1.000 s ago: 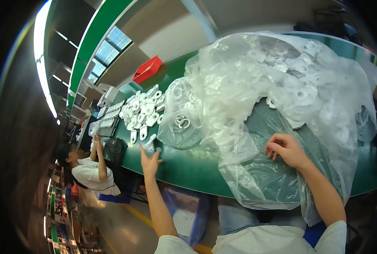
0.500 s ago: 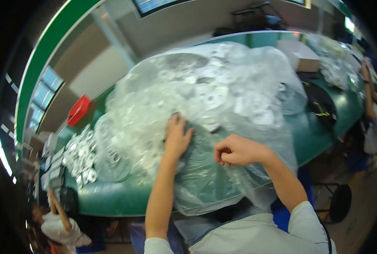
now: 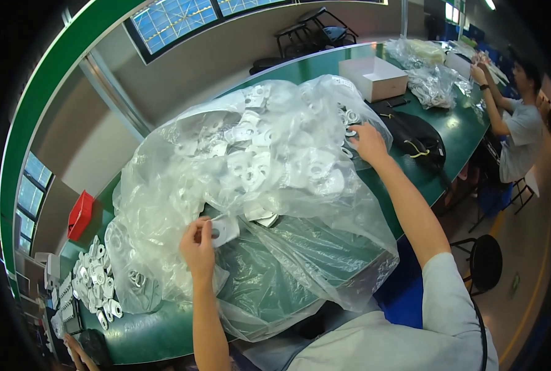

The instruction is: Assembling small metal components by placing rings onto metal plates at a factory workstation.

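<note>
The left hand (image 3: 198, 242) pinches a white plate (image 3: 228, 229) between thumb and fingers, above the clear bag (image 3: 158, 185) and left of the middle of the surface (image 3: 145, 344). The grip takes only one end of the plate, which probably leaves its hole and outer end free for viewing. The right hand (image 3: 370, 144) reaches to the small rings (image 3: 352, 115) at the right margin of the plastic; its fingertips touch or nearly touch them, and whether they are closed on one cannot be told. The bag spreads from near the far edge to the near edge, presumably to keep its white pieces together. Loose white parts (image 3: 94, 278) lie toward the left end, apparently grouped for easy reach
</note>
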Demonstrator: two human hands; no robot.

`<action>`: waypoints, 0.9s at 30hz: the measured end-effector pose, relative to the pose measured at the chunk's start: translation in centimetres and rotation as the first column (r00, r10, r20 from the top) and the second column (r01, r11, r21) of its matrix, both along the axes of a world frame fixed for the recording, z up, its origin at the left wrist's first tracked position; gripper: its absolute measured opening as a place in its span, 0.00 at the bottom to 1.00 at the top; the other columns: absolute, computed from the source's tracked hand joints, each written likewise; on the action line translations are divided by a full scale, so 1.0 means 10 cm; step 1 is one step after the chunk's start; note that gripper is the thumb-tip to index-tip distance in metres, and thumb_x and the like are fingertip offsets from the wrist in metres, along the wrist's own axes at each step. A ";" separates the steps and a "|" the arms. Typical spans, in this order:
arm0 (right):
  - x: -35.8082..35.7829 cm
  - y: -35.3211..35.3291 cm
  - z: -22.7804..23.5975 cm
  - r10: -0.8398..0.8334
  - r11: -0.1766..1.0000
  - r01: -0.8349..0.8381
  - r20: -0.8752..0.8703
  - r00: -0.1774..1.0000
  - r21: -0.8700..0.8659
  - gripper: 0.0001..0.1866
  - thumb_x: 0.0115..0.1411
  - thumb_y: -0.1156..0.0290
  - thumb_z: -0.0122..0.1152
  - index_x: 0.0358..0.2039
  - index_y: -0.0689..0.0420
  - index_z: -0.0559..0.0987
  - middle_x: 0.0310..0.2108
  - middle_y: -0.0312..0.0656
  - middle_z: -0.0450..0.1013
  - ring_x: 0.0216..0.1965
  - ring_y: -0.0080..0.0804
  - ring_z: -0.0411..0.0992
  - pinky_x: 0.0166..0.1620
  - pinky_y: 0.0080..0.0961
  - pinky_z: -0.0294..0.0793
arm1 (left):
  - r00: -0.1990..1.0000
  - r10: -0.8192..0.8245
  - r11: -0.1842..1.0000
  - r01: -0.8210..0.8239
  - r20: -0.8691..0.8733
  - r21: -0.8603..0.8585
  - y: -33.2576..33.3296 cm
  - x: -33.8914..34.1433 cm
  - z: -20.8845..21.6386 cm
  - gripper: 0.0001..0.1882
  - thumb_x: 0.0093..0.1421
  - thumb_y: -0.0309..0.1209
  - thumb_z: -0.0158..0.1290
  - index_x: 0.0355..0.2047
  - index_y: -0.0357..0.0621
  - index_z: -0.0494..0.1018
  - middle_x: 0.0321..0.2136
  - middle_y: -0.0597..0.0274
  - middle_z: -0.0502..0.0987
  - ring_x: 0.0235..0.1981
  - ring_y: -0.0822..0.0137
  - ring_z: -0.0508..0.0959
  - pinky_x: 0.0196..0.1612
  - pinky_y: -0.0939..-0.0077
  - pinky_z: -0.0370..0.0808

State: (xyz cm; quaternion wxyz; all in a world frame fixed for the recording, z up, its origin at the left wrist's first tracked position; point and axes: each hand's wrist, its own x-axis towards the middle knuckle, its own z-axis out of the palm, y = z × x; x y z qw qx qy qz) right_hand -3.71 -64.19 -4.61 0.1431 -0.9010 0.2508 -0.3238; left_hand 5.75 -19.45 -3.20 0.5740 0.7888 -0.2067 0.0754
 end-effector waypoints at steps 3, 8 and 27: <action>0.05 -0.06 0.04 -0.033 0.999 0.038 -0.165 0.986 0.025 0.10 0.53 0.65 0.61 0.36 0.52 0.78 0.36 0.49 0.74 0.41 0.49 0.72 0.43 0.40 0.70 | 0.960 -0.161 0.971 0.112 -0.228 -0.212 0.04 -0.18 0.05 0.09 0.63 0.30 0.50 0.30 0.36 0.72 0.27 0.61 0.74 0.23 0.74 0.75 0.22 0.80 0.76; -0.08 -0.08 0.11 0.015 0.996 -0.020 -0.056 0.998 -0.081 0.12 0.51 0.60 0.61 0.29 0.56 0.77 0.31 0.47 0.75 0.36 0.44 0.74 0.39 0.37 0.71 | 0.777 -0.365 0.896 0.143 -0.514 -0.420 0.01 -0.25 0.00 0.05 0.61 0.25 0.48 0.35 0.35 0.71 0.29 0.58 0.75 0.27 0.68 0.77 0.27 0.74 0.80; -0.16 2.65 0.54 0.668 0.538 -0.674 0.232 0.707 0.507 0.06 0.54 0.81 0.51 0.29 0.62 0.77 0.22 0.37 0.74 0.21 0.20 0.71 0.24 0.17 0.67 | 0.717 -0.473 0.856 0.237 -0.511 -0.460 0.09 -0.21 -0.09 0.17 0.60 0.26 0.48 0.48 0.30 0.69 0.43 0.52 0.73 0.41 0.63 0.77 0.42 0.70 0.79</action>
